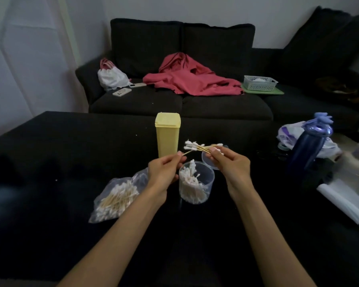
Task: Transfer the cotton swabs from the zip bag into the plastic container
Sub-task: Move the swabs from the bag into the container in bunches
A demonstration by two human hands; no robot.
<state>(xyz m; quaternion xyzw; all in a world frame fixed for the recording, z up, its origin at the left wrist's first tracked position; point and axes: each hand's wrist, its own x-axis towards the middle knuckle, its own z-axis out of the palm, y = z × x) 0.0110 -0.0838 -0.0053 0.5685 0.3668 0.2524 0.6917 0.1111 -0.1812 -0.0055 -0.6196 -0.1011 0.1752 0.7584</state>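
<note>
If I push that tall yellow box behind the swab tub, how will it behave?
The yellow box stands upright, tall on a narrow base, so a push near its top would probably tip it. It looks like thin plastic, so likely light and stiff. Its flat sides should stop it rolling.

I see two bare forearms reaching in from the bottom edge, no sleeves, watch, rings or gloves on them. My left hand (164, 170) and right hand (232, 165) have short, plain fingernails.

zip bag (116, 198) left of plastic container (196, 184) on surface (50, 162); tall box (167, 134) behind it, lid (210, 160) right-rear.
</note>
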